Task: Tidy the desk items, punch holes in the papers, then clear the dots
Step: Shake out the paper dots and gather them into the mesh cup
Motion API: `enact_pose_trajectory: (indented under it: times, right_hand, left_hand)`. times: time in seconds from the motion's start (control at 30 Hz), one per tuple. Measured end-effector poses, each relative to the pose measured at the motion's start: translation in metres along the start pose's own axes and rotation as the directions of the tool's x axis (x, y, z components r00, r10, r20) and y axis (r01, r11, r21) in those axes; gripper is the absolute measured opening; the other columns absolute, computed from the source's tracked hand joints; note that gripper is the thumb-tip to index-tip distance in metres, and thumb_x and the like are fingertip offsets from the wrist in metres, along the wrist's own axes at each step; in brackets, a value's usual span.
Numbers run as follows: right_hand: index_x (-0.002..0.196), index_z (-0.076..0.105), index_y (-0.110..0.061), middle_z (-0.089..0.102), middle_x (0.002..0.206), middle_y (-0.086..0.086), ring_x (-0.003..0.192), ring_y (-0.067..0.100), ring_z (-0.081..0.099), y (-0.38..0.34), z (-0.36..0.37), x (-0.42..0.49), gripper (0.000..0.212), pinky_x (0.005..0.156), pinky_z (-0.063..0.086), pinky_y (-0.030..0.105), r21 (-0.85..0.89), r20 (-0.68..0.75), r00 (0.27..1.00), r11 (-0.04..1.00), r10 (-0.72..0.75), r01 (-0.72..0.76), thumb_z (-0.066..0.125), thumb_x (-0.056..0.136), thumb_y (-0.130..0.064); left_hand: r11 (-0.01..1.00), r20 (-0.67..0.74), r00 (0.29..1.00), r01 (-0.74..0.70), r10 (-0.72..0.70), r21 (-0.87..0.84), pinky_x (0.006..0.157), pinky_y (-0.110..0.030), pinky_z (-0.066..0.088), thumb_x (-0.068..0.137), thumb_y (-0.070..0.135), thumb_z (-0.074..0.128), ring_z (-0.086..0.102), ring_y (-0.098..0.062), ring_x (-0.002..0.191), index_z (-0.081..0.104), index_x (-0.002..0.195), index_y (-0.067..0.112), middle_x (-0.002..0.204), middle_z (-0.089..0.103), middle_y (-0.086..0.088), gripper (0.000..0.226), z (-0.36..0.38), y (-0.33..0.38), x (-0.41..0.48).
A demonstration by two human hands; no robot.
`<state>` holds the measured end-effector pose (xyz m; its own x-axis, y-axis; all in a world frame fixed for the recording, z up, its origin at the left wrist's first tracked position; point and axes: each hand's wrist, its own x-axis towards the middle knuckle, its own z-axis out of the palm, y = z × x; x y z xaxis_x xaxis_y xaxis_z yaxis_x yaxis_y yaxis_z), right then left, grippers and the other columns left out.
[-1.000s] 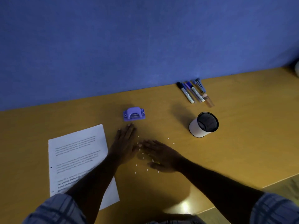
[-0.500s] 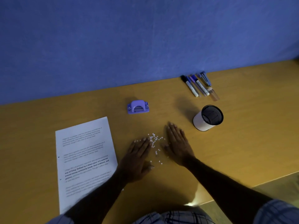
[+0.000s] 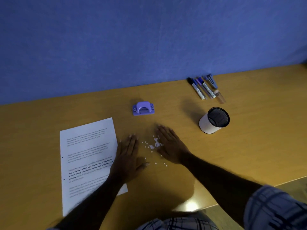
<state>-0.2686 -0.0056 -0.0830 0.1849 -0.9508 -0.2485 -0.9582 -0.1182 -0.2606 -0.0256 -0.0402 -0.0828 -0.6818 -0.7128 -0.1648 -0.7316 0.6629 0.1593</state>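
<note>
Dozens of tiny white paper dots [image 3: 156,144] lie on the yellow-brown wooden desk [image 3: 249,146] between the two hands. Most are bunched in a small heap touching the thumb side of the right hand [image 3: 171,145], with a few strays scattered nearer the person. Both hands lie flat, palms down, fingers straight, holding nothing. The left hand [image 3: 127,156] overlaps the right margin of the printed white paper sheet [image 3: 86,155]. Compared with half a second ago, the left hand has slid away from the dots toward the sheet, while the right has pushed against the heap, which looks tighter.
</note>
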Motion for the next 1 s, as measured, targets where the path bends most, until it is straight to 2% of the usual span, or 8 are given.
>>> enact_pose_trajectory:
  times: [0.07, 0.2, 0.37, 0.43, 0.53, 0.67, 0.77, 1.0]
  right_hand:
    - [0.156, -0.001, -0.013, -0.016, 0.161, 0.006, 0.148, 0.019, -0.019, -0.007, 0.003, 0.004, 0.084, 0.123, -0.004, 0.041, -0.046, 0.021, 0.999, 0.998, -0.030, 0.031, 0.033, 0.095, -0.060]
    - [0.155, 0.011, -0.008, 0.000, 0.164, 0.013, 0.151, 0.024, -0.009, -0.020, 0.019, -0.014, 0.085, 0.123, -0.004, 0.039, -0.112, -0.008, 0.983, 0.977, -0.186, 0.184, 0.041, 0.091, -0.055]
    - [0.156, 0.006, -0.013, 0.004, 0.164, 0.008, 0.152, 0.019, -0.004, -0.020, 0.021, -0.039, 0.078, 0.124, 0.002, 0.041, -0.027, -0.014, 0.954, 0.954, -0.300, 0.299, 0.039, 0.095, -0.048]
    - [0.156, 0.008, -0.017, 0.006, 0.164, 0.005, 0.152, 0.018, -0.002, -0.014, 0.018, -0.048, 0.071, 0.123, 0.005, 0.044, 0.027, -0.093, 0.970, 0.973, -0.225, 0.229, 0.036, 0.097, -0.047]
    - [0.155, 0.005, -0.020, -0.001, 0.163, 0.002, 0.152, 0.017, -0.005, 0.000, 0.018, -0.065, 0.070, 0.123, 0.012, 0.050, 0.092, -0.143, 0.990, 0.996, 0.012, 0.001, 0.028, 0.098, -0.053]
    - [0.155, -0.008, -0.021, -0.014, 0.164, 0.001, 0.151, 0.017, -0.014, 0.008, 0.030, -0.084, 0.086, 0.123, -0.001, 0.047, 0.075, -0.145, 0.957, 0.967, 0.251, -0.243, 0.023, 0.093, -0.072]
    - [0.156, -0.001, -0.015, -0.008, 0.165, 0.004, 0.151, 0.019, -0.011, 0.001, 0.037, -0.086, 0.097, 0.122, -0.002, 0.047, 0.015, -0.175, 0.936, 0.952, 0.305, -0.307, 0.026, 0.089, -0.079]
    - [0.155, 0.012, -0.008, 0.002, 0.164, 0.010, 0.152, 0.024, -0.001, -0.010, 0.040, -0.082, 0.083, 0.121, 0.012, 0.050, -0.021, -0.213, 0.944, 0.965, 0.251, -0.261, 0.028, 0.096, -0.064]
  left_hand:
    - [1.000, 0.032, 0.999, 0.027, -0.028, 0.011, 0.114, -0.060, 0.023, 0.082, 0.080, 0.030, 0.023, -0.035, 0.147, 0.029, 0.150, 0.001, 0.159, 0.025, -0.019, 0.104, 0.000, -0.003, 0.002]
    - [1.000, 0.047, 0.999, 0.013, -0.014, 0.026, 0.114, -0.060, 0.021, 0.078, 0.086, 0.025, 0.022, -0.034, 0.148, 0.033, 0.149, 0.003, 0.159, 0.024, -0.019, 0.109, 0.006, -0.001, 0.000]
    - [0.999, 0.030, 0.999, -0.027, 0.026, 0.035, 0.115, -0.060, 0.018, 0.078, 0.088, 0.023, 0.021, -0.035, 0.148, 0.032, 0.149, 0.003, 0.159, 0.024, -0.019, 0.111, 0.008, 0.000, 0.000]
    - [0.998, 0.031, 0.998, -0.047, 0.046, 0.038, 0.116, -0.060, 0.015, 0.077, 0.089, 0.025, 0.018, -0.034, 0.149, 0.031, 0.150, 0.004, 0.160, 0.021, -0.017, 0.112, 0.008, 0.000, 0.002]
    - [0.997, 0.042, 0.997, -0.063, 0.061, 0.033, 0.118, -0.060, 0.013, 0.076, 0.090, 0.025, 0.013, -0.032, 0.150, 0.028, 0.151, 0.004, 0.161, 0.018, -0.015, 0.114, 0.005, 0.005, 0.010]
    - [0.991, 0.063, 0.989, -0.135, 0.134, 0.018, 0.119, -0.060, 0.010, 0.074, 0.092, 0.027, 0.007, -0.028, 0.151, 0.025, 0.151, 0.002, 0.163, 0.013, -0.013, 0.118, 0.007, 0.021, 0.012]
    - [0.979, 0.050, 0.978, -0.203, 0.202, 0.018, 0.117, -0.061, 0.015, 0.076, 0.091, 0.027, 0.011, -0.030, 0.151, 0.029, 0.150, 0.000, 0.162, 0.018, -0.015, 0.117, 0.007, 0.032, 0.008]
    - [0.942, 0.033, 0.943, -0.333, 0.332, 0.045, 0.114, -0.062, 0.020, 0.078, 0.088, 0.027, 0.015, -0.029, 0.150, 0.030, 0.150, 0.003, 0.161, 0.021, -0.014, 0.111, 0.012, 0.053, -0.002]
